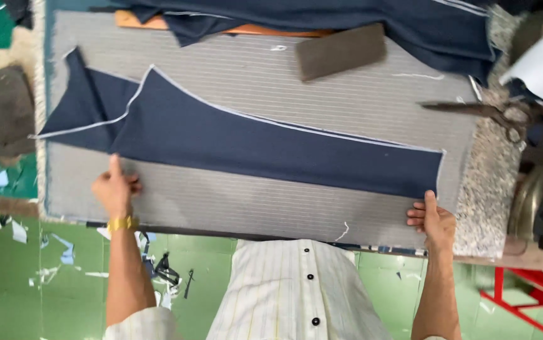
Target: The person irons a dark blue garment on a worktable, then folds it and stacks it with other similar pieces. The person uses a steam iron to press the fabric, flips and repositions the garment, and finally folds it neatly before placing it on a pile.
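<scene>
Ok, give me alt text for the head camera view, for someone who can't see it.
A person's left hand and right hand press flat the two ends of a long navy-blue cut fabric piece with pale edging on a grey striped padded table. Large metal scissors lie at the table's right edge, a dark rectangular block near the far side.

Place: tailoring workshop | Shown by: padded desk (252, 208), cut navy cloth (252, 145), shears (492, 113), fabric scraps scattered on green floor (64, 277)
</scene>
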